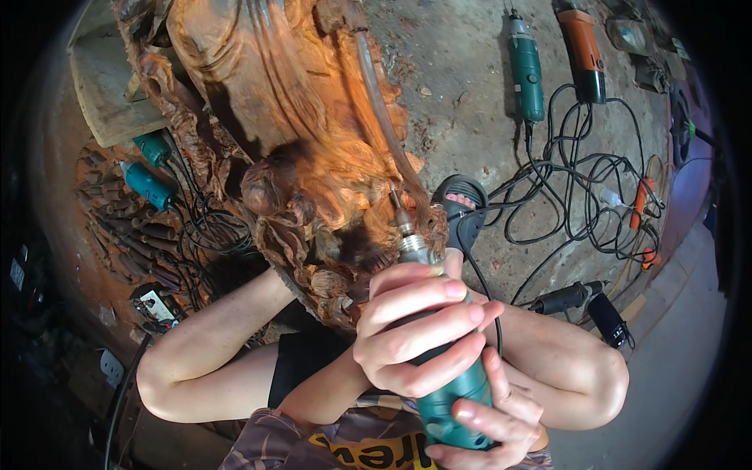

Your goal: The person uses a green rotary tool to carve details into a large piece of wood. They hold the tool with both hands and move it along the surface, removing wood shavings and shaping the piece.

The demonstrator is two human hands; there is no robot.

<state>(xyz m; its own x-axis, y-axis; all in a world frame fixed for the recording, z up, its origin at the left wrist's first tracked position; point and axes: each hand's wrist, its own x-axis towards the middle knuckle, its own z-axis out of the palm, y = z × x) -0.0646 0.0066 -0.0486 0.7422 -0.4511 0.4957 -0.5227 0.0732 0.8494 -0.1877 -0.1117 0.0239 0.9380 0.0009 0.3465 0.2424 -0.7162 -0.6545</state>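
Both my hands are closed around a green die grinder (454, 392). My left hand (419, 333) wraps over its front body just behind the metal collar. Lower down, my right hand (497, 419) holds the rear of the body from the right side. The thin bit at the tool's nose points up and away, meeting the surface of a large carved wooden sculpture (274, 86). Whether the bit presses in or only touches I cannot tell. Reddish-brown wood with draped folds, round lumps and rough edges makes up the carving, which rests between my bent legs.
Another green grinder (526, 70) and an orange power tool (581, 51) lie at the far right, near tangled black cords (564, 172). Two teal tools, one a grinder (147, 185), sit left beside many carving bits (129, 227). My sandalled foot (462, 207) is right of the sculpture.
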